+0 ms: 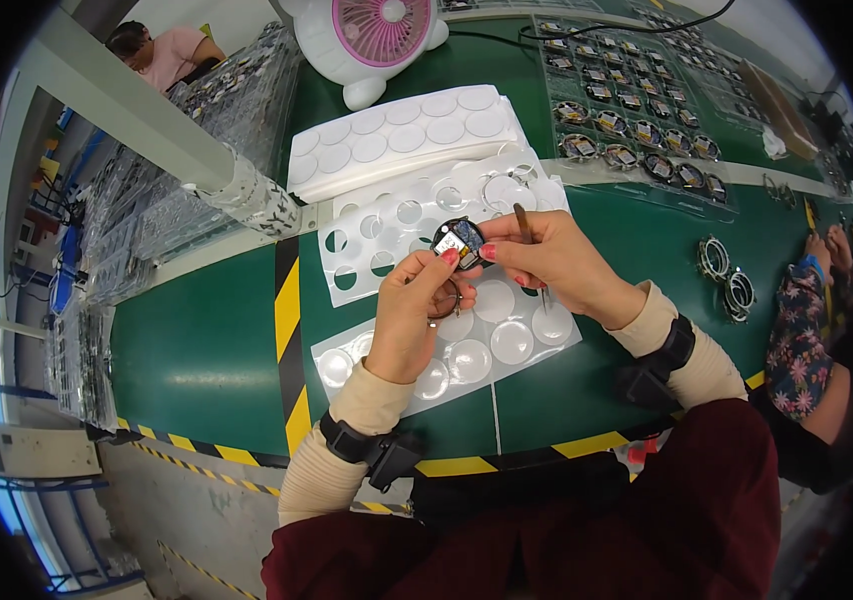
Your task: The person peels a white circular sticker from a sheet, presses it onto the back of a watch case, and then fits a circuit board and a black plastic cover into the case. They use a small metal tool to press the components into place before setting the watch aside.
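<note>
My left hand is closed, pinching a small round black electronic module between thumb and fingers. A white and yellow patch and a bit of circuit board show on its face. Below it, a thin ring-shaped frame is also at my left fingers, partly hidden by them. My right hand is closed around slim dark tweezers, which stick out above and below the fingers. Its thumb and index finger touch the module's right edge. Under both hands lies a sheet of round clear stickers.
Behind it are a partly used sticker sheet and a white sticker stack, then a pink-and-white fan. Trays of round modules stand back right. Metal ring frames lie right, near another person's arm. A post rises left.
</note>
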A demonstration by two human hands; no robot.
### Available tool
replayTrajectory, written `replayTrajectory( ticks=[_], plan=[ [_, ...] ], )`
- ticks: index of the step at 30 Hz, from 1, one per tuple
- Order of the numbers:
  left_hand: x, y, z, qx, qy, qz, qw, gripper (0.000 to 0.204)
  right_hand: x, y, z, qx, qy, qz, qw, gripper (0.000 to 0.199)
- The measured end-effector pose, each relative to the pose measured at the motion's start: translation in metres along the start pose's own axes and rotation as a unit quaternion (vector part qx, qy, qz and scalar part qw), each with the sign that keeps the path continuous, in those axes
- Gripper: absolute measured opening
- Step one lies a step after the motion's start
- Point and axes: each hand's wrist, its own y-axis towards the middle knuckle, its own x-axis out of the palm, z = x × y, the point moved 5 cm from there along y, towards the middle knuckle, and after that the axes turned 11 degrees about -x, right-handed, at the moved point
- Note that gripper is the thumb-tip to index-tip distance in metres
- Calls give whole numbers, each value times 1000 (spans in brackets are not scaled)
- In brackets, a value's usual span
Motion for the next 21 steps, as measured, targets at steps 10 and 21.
replayTrajectory(
  ticks=[10, 21],
  plan=[
    [6, 1, -9, -6, -35, 12, 999, 11, 6, -3, 0, -91, -39, 43, 994, 20],
    [5, 2, -13, 12, -75, -1, 997, 14, 4, -3, 8, -2, 63, 55, 996, 19]
  ],
)
